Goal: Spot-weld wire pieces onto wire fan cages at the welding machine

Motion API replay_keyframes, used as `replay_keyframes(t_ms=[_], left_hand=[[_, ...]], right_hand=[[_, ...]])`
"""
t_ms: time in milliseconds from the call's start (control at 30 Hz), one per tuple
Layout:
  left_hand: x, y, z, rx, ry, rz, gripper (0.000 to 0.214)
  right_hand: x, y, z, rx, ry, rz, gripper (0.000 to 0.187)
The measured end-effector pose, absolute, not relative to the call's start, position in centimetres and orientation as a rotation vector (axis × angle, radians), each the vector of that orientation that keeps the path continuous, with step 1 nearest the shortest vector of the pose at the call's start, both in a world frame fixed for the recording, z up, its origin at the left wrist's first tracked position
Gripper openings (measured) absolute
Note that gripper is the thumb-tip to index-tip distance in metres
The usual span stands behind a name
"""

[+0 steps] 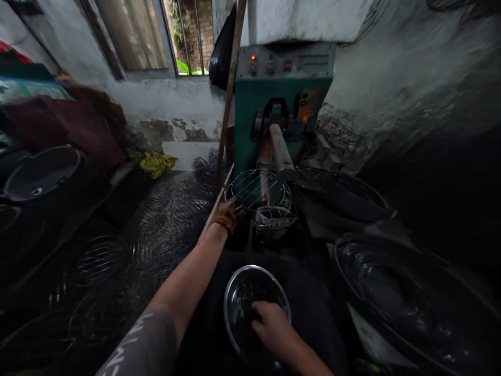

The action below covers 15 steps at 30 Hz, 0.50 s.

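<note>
My left hand (227, 213), in a brown glove, is stretched out to the rim of a round wire grille (246, 184) lying under the arm (279, 151) of a green machine (282, 94), and its fingers close on the rim. My right hand (274, 326) reaches down into a steel bowl (235, 292) on my lap, fingers curled over small parts that I cannot make out.
Piles of round wire grilles (164, 219) cover the floor on the left. A large dark basin (410, 292) sits at the right, another (348, 196) beside the machine. A wooden stick (230, 89) leans by the machine. A grey tub (41, 172) stands at far left.
</note>
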State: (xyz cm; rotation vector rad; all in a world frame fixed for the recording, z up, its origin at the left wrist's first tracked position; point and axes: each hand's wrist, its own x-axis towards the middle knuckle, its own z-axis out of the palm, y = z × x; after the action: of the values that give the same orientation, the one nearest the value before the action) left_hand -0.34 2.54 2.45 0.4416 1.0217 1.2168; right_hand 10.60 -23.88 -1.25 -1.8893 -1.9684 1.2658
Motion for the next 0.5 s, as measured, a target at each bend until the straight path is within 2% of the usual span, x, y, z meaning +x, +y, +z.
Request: replay_keyframes(t_ms=[300,400,500], left_hand=[[-0.6,0.2,1.9,0.399,1.100,1.281,0.042],[-0.5,-0.3,1.7,0.405,1.070,1.331,0.048],[-0.3,-0.9,1.9,0.419,1.048,1.361,0.051]], right_hand=[[11.3,-23.8,-2.6,-1.645,-1.537,1.410,0.006],[12.6,-22.0,-0.6,-1.552,-1.159,1.428,0.027],[14.1,-18.3,2.6,-1.433,-0.952,1.245,0.041]])
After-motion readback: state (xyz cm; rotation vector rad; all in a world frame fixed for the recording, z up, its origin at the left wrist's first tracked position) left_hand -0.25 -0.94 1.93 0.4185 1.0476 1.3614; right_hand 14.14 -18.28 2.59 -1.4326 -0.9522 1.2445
